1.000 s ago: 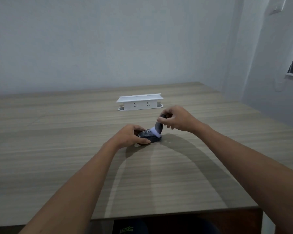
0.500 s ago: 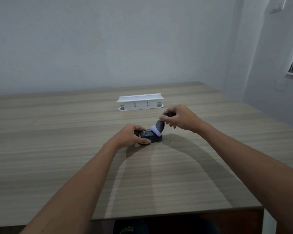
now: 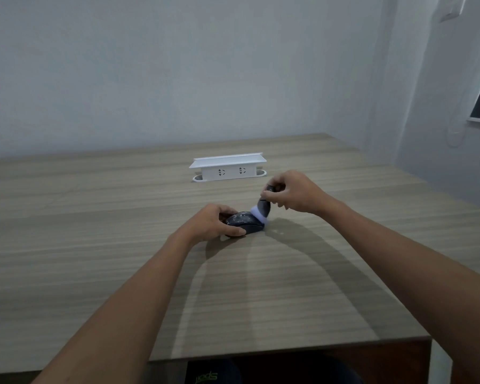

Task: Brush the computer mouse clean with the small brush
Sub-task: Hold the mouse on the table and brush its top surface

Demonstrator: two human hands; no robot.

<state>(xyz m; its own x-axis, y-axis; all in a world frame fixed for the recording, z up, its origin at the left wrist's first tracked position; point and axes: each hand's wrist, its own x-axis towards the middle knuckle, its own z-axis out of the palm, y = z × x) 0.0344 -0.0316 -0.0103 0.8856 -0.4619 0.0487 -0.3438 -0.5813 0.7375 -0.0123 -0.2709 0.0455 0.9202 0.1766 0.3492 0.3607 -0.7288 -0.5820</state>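
- Since half a second ago the right hand (image 3: 294, 194) has barely shifted; brush (image 3: 262, 210) sits at much the same spot on the far-right end of the mouse, handle perhaps a touch more upright. Left hand unchanged.
- Landmark: computer mouse (image 3: 245, 223), dark, patterned shell, lying on the wood-grain bench (image 3: 94, 217) near its middle.
- Left hand (image 3: 214, 224) grips the mouse from the left and near side: thumb along the near edge, fingers curled over the far edge. Palm covers the left part of the shell.
- Right hand is above and to the right of the mouse, fingertips pinching the upper end of the brush's dark handle. Remaining fingers are curled under.
- Brush is tilted, handle leaning up and to the right away from the mouse, pale bristles pointing down-left. Bristles touch the right end of the mouse's top; whether they also reach the bench beside it cannot be told.
- White socket box (image 3: 227, 170), with a flat overhanging top and two outlets on its face, stands on the bench beyond the mouse, well apart from it, slightly left of the right hand.
- Both forearms reach in from the near edge of the bench, their shadows falling on the wood on the near side of the mouse.
- Plain pale wall (image 3: 178, 65) behind the bench, far beyond the mouse.
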